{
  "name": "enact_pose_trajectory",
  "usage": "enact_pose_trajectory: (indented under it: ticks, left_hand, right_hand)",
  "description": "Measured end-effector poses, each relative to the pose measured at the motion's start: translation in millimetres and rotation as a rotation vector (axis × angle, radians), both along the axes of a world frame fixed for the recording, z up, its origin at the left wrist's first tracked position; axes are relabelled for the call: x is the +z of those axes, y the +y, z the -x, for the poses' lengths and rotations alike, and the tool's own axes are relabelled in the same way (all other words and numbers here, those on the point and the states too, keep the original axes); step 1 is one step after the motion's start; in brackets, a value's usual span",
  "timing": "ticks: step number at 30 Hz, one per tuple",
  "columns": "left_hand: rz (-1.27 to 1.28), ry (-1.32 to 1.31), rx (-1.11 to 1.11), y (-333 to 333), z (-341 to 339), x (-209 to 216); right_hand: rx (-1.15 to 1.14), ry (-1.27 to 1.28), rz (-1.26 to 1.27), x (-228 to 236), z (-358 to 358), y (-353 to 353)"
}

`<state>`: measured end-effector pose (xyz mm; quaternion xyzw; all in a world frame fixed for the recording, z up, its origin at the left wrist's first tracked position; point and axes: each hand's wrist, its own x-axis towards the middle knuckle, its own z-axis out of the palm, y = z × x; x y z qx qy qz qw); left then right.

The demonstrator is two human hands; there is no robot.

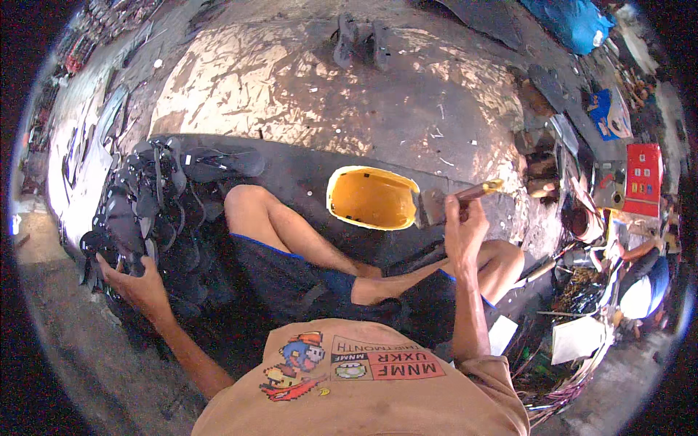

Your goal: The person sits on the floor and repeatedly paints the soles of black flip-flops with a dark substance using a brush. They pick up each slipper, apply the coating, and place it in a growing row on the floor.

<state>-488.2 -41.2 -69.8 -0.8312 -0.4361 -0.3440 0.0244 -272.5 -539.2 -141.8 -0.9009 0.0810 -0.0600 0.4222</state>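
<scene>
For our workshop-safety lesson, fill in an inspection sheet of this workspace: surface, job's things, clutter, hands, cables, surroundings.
Surface: worn, stained floor.
Job's things: yellow tub; brush; pile of dark sandals.
Clutter: scraps and papers at right; red box.
Hands: right hand holds the brush at the tub's rim; left hand on the pile.
Cables: thin wires, lower right.
Surroundings: blue sheet; pair of sandals far off.

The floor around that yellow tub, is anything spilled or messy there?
Yes. The floor beyond the yellow tub is smeared with a glossy, cracked tan coating and dotted with small white scraps. The right hand holds a brush at the tub's rim; the left hand rests on a loose heap of dark sandals.
</scene>
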Motion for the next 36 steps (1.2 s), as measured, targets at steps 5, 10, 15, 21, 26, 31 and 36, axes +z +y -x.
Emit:
enact_pose_trajectory:
  ticks: [5, 10, 15, 21, 26, 31, 36]
  left_hand:
    - [0.282, 0.175, -0.686, -122.6, -12.0, -28.4]
    - [0.254, 0.547, -0.746, -167.5, -22.6, -49.5]
    - [1.080, -0.037, -0.725, -181.8, -70.7, -24.2]
    - [2.185, -0.800, -0.843, -241.5, -116.3, -39.5]
    - [2.162, -0.701, -1.043, -255.0, -112.3, -30.0]
    - [2.103, -0.829, -0.949, -277.4, -110.6, -31.0]
    - [2.083, -0.677, -1.090, -269.4, -111.1, -42.5]
  right_hand:
    - [0.332, 0.218, 0.012, 4.3, 43.4, -1.5]
    - [-0.167, 0.049, -1.130, 29.9, -3.7, -24.1]
    - [-0.121, 0.098, -1.475, 60.9, -20.3, -8.4]
    - [0.079, -0.137, -1.350, 85.2, -27.8, 39.9]
    - [0.153, -0.389, -0.412, 79.4, -29.2, 87.9]
    - [0.020, -0.312, -0.498, 86.1, -30.9, 68.2]
    - [-0.010, -0.410, -0.618, 94.0, -20.5, 75.5]
